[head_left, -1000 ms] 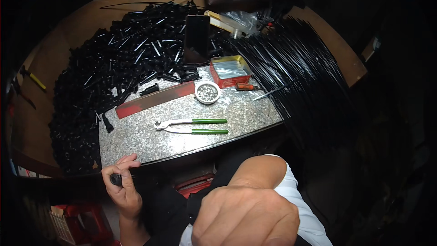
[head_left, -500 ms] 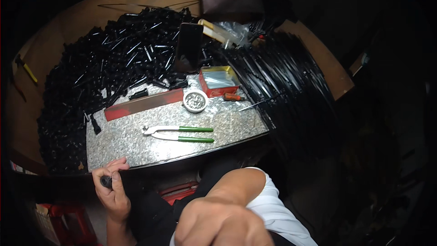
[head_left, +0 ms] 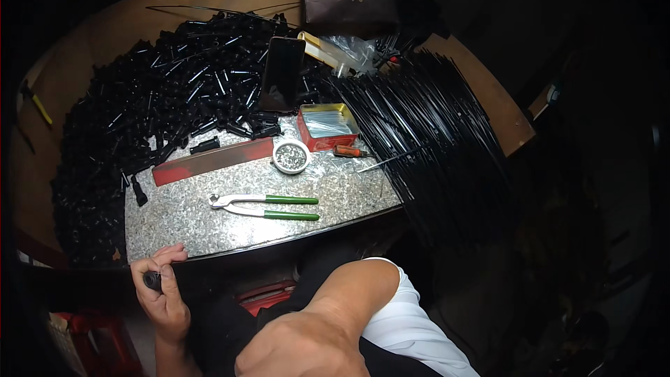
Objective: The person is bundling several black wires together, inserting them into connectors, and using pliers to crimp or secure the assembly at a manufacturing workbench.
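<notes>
My left hand (head_left: 167,304) is closed round a short black cylindrical part (head_left: 152,280) with a hole in its end, just off the table's front left corner. At the bottom centre, close up, I see the back of my right hand (head_left: 300,349); its fingers are hidden, so whether it holds anything does not show. On the speckled stone slab (head_left: 188,220) lie pincers (head_left: 292,200) with green handles, jaws pointing left. Behind them are a long red-brown bar (head_left: 213,161) and a small white bowl (head_left: 291,170) of tiny metal pieces.
A heap of black parts (head_left: 139,112) covers the left and back. Long black rods (head_left: 440,146) lie at right. Also there: a red tin (head_left: 328,143) of thin pale rods, an orange-handled screwdriver (head_left: 345,151), a phone (head_left: 282,73), a dark paper bag (head_left: 342,7) and a red stool (head_left: 105,349).
My right hand has moved left and down, its knuckles lower in the picture. My left hand keeps its hold on the black part. The whole view has shifted slightly.
</notes>
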A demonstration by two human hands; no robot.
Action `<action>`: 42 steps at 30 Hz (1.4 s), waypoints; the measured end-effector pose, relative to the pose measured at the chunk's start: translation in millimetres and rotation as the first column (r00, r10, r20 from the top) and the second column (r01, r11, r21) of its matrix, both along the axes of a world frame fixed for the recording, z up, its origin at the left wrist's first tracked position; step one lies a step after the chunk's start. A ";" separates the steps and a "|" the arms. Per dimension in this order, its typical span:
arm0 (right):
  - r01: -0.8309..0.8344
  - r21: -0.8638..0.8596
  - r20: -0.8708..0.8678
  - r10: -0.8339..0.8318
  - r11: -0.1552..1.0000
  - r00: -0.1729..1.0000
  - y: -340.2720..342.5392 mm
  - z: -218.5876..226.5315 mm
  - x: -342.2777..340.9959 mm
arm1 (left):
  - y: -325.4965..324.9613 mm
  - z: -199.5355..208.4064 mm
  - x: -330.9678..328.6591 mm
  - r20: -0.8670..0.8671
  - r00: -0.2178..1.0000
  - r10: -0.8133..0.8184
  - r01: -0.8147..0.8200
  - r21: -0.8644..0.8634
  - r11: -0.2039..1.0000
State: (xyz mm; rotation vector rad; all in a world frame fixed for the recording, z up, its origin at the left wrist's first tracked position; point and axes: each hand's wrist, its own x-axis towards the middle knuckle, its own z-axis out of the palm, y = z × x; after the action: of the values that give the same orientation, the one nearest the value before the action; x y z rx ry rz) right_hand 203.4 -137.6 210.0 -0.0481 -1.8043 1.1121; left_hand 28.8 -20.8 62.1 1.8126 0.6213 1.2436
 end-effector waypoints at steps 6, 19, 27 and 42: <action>0.036 0.091 0.046 -0.040 0.995 0.998 0.8 5.2 1.2 | -1.4 1.5 0.5 -0.012 1.000 0.003 -0.003 0.014 1.000; 0.242 0.302 -0.380 -0.117 0.922 0.918 14.9 -12.1 -5.1 | 1.3 -0.2 -0.9 -0.043 0.999 -0.006 0.008 0.046 0.999; 0.285 0.216 -0.191 -0.246 0.934 0.950 7.6 -45.1 9.5 | 2.8 2.4 -1.5 -0.080 0.997 0.021 -0.015 0.070 0.997; 0.746 0.367 0.463 -0.805 0.555 0.372 24.5 -108.7 78.0 | 0.2 0.9 0.7 -0.029 0.999 0.026 -0.025 0.047 0.999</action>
State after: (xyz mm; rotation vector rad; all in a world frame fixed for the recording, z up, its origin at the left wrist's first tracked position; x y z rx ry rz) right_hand 281.4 -113.1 101.3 -1.2233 -1.9714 0.2731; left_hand 29.5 -20.6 63.0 1.8703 0.6384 1.2600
